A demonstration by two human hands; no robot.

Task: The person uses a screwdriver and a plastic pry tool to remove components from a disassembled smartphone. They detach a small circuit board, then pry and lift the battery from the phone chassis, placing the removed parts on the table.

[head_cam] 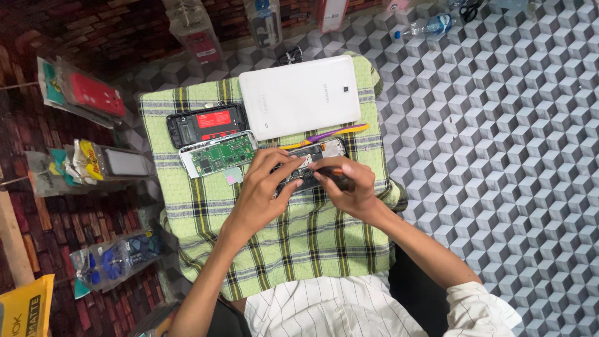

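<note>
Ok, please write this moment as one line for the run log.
left hand: steadies opened phone | right hand: holds dark tool on phone | nearby: green circuit board, white tablet | surface: checked cloth

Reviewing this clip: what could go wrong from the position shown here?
1. The right hand presses a dark-handled tool into the opened phone that the left hand steadies; a slip might gouge its insides.
2. The bare green circuit board lies beside the left hand and could be knocked.
3. The soft checked cloth could swallow small loose parts.
</note>
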